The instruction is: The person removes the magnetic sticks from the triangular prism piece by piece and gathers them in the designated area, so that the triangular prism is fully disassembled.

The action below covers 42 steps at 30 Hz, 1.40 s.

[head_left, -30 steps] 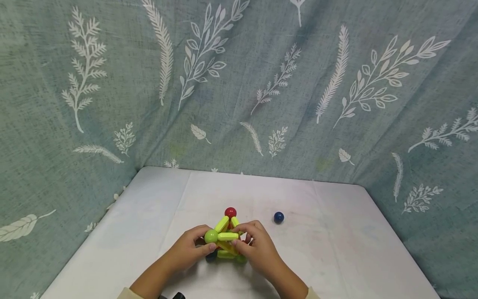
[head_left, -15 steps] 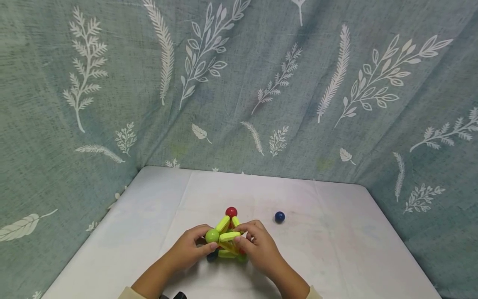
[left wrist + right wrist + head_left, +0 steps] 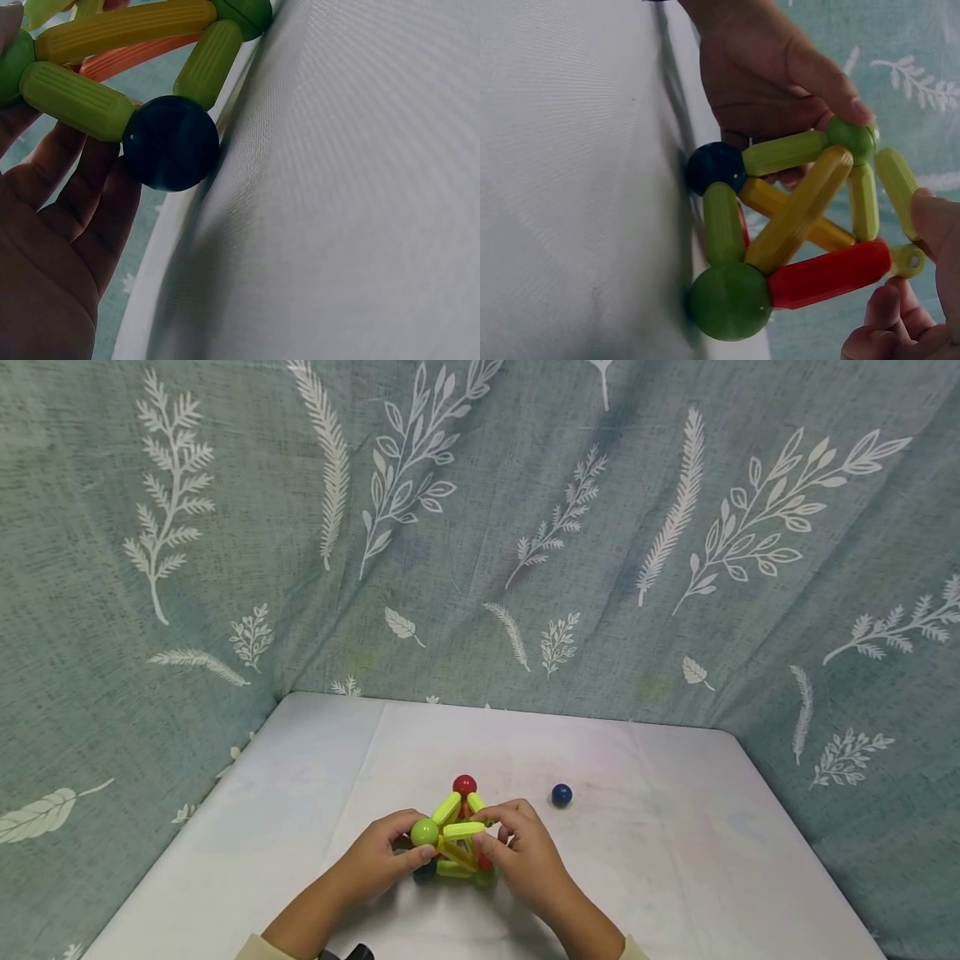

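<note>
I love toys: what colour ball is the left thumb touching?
Light green ball, clearest in the right wrist view.

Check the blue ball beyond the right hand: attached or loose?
Loose: the blue ball lies on the table, apart from the build.

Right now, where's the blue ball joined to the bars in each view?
Head: blue ball near the bottom, slightly left of centre, partly hidden.
Left wrist: blue ball left of centre, a little above the middle.
Right wrist: blue ball almost at the centre.
Shared landmark: left hand, close to it throughout.
</note>
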Tool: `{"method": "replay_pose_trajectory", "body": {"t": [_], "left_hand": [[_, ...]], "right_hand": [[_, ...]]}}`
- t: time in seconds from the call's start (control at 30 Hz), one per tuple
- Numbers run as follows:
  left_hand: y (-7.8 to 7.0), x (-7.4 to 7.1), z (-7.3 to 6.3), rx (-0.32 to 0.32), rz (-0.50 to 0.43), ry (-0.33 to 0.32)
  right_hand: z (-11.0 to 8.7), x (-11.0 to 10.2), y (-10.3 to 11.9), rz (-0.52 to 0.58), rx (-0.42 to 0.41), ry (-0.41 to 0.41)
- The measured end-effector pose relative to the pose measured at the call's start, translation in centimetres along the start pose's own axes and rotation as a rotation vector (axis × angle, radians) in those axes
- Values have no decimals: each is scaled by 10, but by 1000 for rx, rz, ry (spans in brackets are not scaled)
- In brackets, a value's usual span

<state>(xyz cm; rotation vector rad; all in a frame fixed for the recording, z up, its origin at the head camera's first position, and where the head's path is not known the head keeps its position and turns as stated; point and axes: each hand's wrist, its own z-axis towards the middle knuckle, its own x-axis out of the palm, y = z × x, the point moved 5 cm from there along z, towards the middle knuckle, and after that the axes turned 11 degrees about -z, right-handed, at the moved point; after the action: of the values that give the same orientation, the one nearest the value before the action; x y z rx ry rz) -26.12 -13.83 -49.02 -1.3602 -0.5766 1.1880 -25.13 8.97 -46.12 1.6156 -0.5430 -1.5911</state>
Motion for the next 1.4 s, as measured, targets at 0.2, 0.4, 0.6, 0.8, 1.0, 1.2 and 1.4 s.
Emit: {"method": "replay_pose_trajectory", "body": {"t": [0.2,0.4,0.6,0.8,1.0,1.2,1.4], "left_hand": [[-1,0,0,9,2,5],[0,0,-1,-5,1,7],[0,-1,-3,-24,12,9],[-1,0,-4,-23,7,9],[-2,1,-3,-39,12,14],[1,0,-3,-89,10,4],[4,2,-2,-108,12,-4]], "right_hand": [[-4,-6,7,-14,1,-18],[-8,-14,12,-13,-14,-55],[-8,-18,9,-24,-28,-104],[-6,-22,5,-16,-9,-121],[-4,-30,-3,23,11,-125],[3,-44,-16,59,51,-164],[13,-60,-38,41,125,-212]]}}
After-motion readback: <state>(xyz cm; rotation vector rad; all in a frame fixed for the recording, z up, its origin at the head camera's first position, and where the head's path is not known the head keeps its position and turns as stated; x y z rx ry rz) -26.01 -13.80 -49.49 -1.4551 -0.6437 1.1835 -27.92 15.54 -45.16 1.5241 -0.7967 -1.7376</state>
